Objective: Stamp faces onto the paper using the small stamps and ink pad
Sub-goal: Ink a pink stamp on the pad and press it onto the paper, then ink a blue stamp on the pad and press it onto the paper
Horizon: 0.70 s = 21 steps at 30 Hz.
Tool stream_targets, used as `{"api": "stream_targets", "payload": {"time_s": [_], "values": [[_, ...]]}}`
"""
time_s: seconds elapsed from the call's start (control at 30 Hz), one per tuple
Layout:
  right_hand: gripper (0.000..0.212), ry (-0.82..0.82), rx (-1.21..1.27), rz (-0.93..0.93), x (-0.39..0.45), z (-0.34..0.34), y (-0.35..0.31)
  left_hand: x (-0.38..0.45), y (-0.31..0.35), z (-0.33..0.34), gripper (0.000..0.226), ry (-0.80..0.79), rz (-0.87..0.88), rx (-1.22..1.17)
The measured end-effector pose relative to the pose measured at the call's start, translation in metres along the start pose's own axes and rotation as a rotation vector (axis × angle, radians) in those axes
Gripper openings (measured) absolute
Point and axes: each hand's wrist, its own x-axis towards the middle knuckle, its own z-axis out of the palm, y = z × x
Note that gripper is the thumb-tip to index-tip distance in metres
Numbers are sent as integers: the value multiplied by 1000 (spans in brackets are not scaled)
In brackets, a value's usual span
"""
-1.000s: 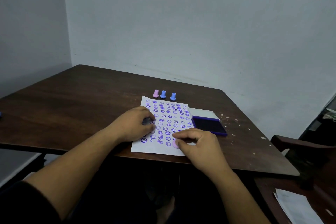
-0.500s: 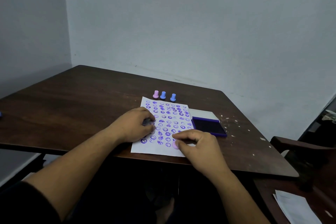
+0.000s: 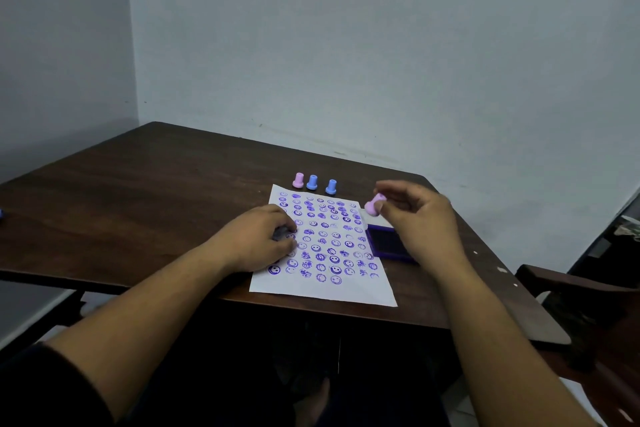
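In the head view, the right hand (image 3: 420, 218) sits right of centre, raised above the ink pad (image 3: 387, 242); its thumb and fingertips pinch a pink stamp (image 3: 373, 204), which is tilted and clear of both pad and paper. The left hand (image 3: 258, 236) rests on the left edge of the paper (image 3: 325, 289), fingers curled down; something dark shows under the fingertips, but I cannot tell whether it is a stamp or only shadow, so I cannot tell whether this hand holds anything or merely pins the sheet.

The paper lies at lower centre on the table (image 3: 138, 191), most of it covered in rows of purple faces; a bare strip remains along its near edge. Above its top edge stand three spare stamps, a second pink one (image 3: 298, 180) and two blue ones (image 3: 312, 182) (image 3: 331, 186), all upright and just apart.

The held stamp looks like light, hard plastic, small enough to slip or twist in a loose pinch; the narrow stem is the place to hold, with the wide base kept flat for a clean print. The paper is thin and limp and would likely slide or lift with the stamp unless held down. The ink pad is flat and stiff, probably soft on top; a light dab should do.
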Motion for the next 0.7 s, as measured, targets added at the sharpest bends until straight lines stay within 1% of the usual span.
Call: {"api": "stream_targets", "payload": {"time_s": [0.13,0.23,0.47,0.7], "values": [[25,-16,-67,20,39,5,0,0,1,0,39,2,8,10],[21,-14,-184,21,71,16,5,0,0,0,40,1,17,27],[27,-40,-388,18,125,41,30,-1,0,1,41,15,42,64],[33,-107,-620,10,154,61,61,-3,-1,3,43,24,67,124]]}}
